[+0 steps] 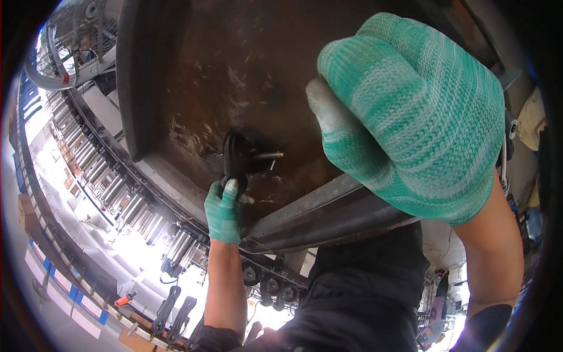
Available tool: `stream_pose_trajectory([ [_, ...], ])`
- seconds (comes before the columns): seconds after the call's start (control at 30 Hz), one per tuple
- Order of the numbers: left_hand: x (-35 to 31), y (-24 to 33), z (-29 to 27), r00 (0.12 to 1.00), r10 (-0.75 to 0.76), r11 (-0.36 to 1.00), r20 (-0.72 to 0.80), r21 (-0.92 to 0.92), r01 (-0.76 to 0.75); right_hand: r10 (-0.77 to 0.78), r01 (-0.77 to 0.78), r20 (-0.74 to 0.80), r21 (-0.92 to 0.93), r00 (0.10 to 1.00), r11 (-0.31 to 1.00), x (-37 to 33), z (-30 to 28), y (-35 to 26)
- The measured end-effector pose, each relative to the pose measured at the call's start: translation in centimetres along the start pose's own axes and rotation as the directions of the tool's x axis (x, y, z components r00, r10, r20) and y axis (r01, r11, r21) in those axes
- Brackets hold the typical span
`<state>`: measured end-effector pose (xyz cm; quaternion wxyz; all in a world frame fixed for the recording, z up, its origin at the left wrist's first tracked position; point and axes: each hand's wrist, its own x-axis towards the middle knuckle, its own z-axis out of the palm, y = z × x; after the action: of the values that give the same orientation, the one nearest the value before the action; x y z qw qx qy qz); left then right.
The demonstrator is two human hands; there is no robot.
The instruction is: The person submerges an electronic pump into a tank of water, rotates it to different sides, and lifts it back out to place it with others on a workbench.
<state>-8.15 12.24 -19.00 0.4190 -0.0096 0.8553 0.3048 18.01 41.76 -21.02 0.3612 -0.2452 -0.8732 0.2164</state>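
My left hand (224, 214), in a green knit glove, grips a black rubber loop (233, 152) that looks like part of an inner tube. A thin metal valve stem (270, 155) with a brass tip points right from beside it. The loop is over the wet-looking brown inside of a large dark tub (132, 88); I cannot tell how much of it is under water. Close to the camera on the right, my right hand (410, 117) in the same kind of glove is raised above the tub's near edge, its fingers curled closed. Whatever those fingers hold, if anything, is hidden.
The tub's thick near rim (305, 217) runs between my body and the brown surface. Left of the tub is a row of shiny metal rollers (126, 190). Bundles of black tubing (166, 311) hang at the lower left, near an orange-handled tool (124, 300).
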Motion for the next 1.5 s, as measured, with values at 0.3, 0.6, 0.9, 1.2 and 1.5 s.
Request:
stream_pose_trajectory([
  [0.3,0.0,3.0,0.7,0.999,-0.043,0.999,0.022,0.021,0.042,0.050,-0.049,0.033,-0.019,0.998,0.999,-0.3,-0.1,-0.6],
  [0.6,0.8,3.6,0.3,0.998,-0.039,0.997,0.057,0.066,0.035,0.065,-0.064,0.024,-0.034,0.998,0.997,-0.3,0.0,-0.8],
  [0.9,1.9,2.4,-0.1,0.998,0.033,0.999,0.045,0.026,-0.035,0.067,-0.066,0.028,-0.034,0.997,0.997,-0.2,-0.1,-1.1],
  [1.2,1.2,3.8,0.6,0.998,-0.048,0.999,0.036,-0.006,0.048,0.070,-0.069,0.023,-0.034,0.997,0.997,-0.2,0.0,-1.1],
  [1.5,3.4,8.4,0.2,0.997,-0.051,0.930,0.059,0.368,0.026,0.080,-0.079,0.018,-0.036,0.997,0.996,-0.4,0.1,-1.1],
])
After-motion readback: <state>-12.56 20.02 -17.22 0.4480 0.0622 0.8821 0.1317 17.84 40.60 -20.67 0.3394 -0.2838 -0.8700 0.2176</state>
